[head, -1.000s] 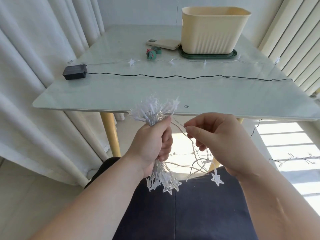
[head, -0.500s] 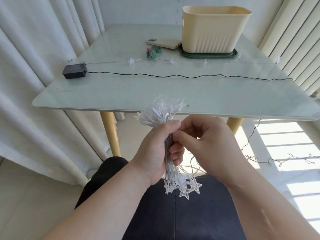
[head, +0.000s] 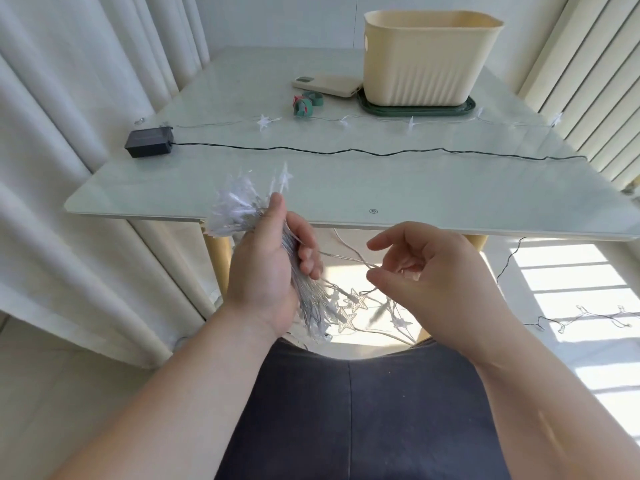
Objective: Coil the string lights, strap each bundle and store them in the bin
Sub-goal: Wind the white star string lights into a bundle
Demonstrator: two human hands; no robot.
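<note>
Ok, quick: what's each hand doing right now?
Left hand: gripping the bundle of star lights.
Right hand: fingers curled on the loose wire that runs from the bundle.

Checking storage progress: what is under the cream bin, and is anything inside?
Under the cream bin lies a dark green tray. Its inside is hidden by the near wall.

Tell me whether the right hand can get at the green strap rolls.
Likely yes: only flat wires cross the table before the green strap rolls, but the right hand pinches a wire strand and must release it first.
</note>
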